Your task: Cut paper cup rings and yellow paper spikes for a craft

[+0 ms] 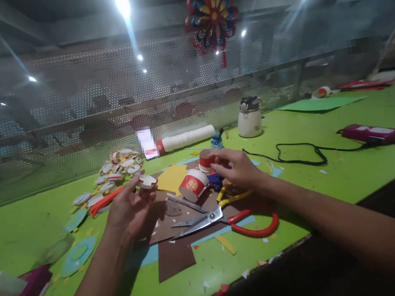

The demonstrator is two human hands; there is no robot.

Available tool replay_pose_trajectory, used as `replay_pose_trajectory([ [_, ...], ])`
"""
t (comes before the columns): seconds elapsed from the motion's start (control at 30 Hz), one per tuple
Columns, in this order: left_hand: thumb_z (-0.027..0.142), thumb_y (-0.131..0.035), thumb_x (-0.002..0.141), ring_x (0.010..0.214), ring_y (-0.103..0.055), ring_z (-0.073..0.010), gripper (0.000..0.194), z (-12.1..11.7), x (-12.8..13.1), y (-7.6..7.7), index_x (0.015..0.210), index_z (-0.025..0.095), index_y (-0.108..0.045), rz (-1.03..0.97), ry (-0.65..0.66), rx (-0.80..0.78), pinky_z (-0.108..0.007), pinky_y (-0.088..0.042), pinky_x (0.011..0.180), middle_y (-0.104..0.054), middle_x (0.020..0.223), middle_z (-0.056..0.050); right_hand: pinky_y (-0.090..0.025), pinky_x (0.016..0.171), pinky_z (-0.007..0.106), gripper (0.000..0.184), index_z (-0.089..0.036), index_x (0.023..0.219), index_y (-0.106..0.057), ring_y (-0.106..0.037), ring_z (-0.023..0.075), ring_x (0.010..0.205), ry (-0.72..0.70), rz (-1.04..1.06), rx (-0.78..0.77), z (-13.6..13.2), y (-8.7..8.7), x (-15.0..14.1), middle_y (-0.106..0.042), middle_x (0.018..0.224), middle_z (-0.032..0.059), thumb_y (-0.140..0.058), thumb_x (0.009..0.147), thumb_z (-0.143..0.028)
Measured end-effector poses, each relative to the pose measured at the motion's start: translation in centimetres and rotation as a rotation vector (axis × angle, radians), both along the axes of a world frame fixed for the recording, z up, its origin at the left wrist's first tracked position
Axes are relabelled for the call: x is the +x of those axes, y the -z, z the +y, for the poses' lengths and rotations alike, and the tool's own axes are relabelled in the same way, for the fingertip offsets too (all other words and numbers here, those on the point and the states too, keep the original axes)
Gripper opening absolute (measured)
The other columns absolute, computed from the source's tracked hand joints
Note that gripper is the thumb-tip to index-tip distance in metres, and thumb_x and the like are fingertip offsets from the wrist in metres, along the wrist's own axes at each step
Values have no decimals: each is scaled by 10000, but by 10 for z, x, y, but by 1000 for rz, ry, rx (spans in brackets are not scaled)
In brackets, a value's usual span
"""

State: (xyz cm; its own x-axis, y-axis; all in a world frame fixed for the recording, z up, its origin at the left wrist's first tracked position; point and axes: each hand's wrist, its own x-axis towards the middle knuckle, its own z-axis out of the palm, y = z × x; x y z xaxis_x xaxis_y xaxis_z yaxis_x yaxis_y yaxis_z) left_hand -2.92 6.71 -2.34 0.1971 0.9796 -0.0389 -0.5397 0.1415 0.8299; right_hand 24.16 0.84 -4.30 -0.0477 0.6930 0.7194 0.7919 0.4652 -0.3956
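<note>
1. Bare forearms, left [87, 280] and right [327, 207], seen nearest the camera in the head view; each extended inward over the green table [340, 175].
2. Left hand [128, 209]: fingers closed on a small white-and-red paper piece [147, 181], which is held above the work surface.
3. Right hand [238, 166]: fingers bent, tips set at the red paper cup [206, 159]; whether it is gripped cannot be told.
4. Second paper cup [193, 185], red and white: laid tilted between the hands, nearer the right. Its long axis is slanted; the red cup is placed just beyond it.
5. Large scissors [213, 215]: blades pointed left, red and yellow handles lying toward the right forearm. The pen-like tool [186, 202] is set between blades and tilted cup.
6. Brown sheet [175, 259]: spread beneath, its near corner stopped short of the table's front edge, over which the right forearm is passed.
7. Room: a gap is left between left fingertips and tilted cup; the left hand is bordered outwardly by heaped paper pieces [125, 164], the right wrist by scissor handles.
</note>
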Motion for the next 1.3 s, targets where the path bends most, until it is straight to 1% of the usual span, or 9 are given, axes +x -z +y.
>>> replay_pose_trajectory([
  [0.17,213,-536,875,627,-672,-186,125,0,-2,2,868,125,-625,40,45,-13,-246,-544,515,-688,757,-129,-408,970,483,394,-179,1210,-559,-522,258,1127,-70,-220,1,-9,-2,-10,-602,1179,91,-637,828,-234],
  [0.37,297,-463,926,652,-685,-185,251,5,-6,6,842,118,-617,50,73,-12,-246,-553,542,-693,723,-126,-327,1058,490,597,-185,1371,-437,-415,275,1226,-131,-389,-27,-24,-10,-24,-508,1324,129,-602,797,-177],
  [0.5,309,-480,919,643,-680,-184,240,8,-7,10,826,133,-614,58,92,-19,-256,-554,555,-690,696,-110,-316,1043,516,483,-214,1274,-560,-357,302,1274,-211,-509,-29,-24,-12,-39,-449,1398,133,-558,810,-80],
  [0.6,311,-492,914,645,-679,-178,237,9,-7,10,803,135,-605,59,82,-20,-246,-548,566,-688,689,-109,-337,1012,521,248,-206,995,-702,-402,304,1228,-290,-565,-12,-16,-17,-47,-532,1330,121,-561,831,-83],
  [0.67,322,-476,921,642,-677,-178,255,9,-7,9,813,130,-605,59,72,-19,-242,-544,559,-690,696,-116,-388,970,486,160,-190,822,-717,-463,279,1152,-335,-551,4,-10,-21,-48,-601,1233,117,-572,854,-130],
  [0.73,329,-457,928,641,-676,-180,272,10,-7,8,833,123,-608,61,65,-18,-246,-542,552,-693,709,-121,-427,932,452,183,-183,789,-717,-505,247,1084,-350,-481,31,-4,-25,-45,-630,1167,114,-562,881,-149],
  [0.93,321,-460,927,637,-676,-175,275,9,-6,8,832,116,-614,85,55,-27,-242,-541,553,-696,721,-116,-519,831,377,105,-152,935,-663,-631,172,944,-375,-202,46,12,-20,-28,-665,1056,49,-589,909,-222],
  [1.1,326,-443,935,641,-677,-181,285,7,-5,6,854,120,-623,91,74,-20,-246,-536,543,-693,722,-111,-510,861,411,149,-148,935,-654,-631,189,973,-332,-53,13,16,-12,-14,-671,1020,46,-595,909,-281],
  [1.3,307,-448,934,637,-676,-179,283,6,-5,6,829,116,-629,70,104,-17,-245,-533,549,-695,716,-116,-520,845,410,235,-175,1109,-623,-642,190,948,-227,-47,-158,1,-16,-21,-663,1081,60,-596,907,-291],
])
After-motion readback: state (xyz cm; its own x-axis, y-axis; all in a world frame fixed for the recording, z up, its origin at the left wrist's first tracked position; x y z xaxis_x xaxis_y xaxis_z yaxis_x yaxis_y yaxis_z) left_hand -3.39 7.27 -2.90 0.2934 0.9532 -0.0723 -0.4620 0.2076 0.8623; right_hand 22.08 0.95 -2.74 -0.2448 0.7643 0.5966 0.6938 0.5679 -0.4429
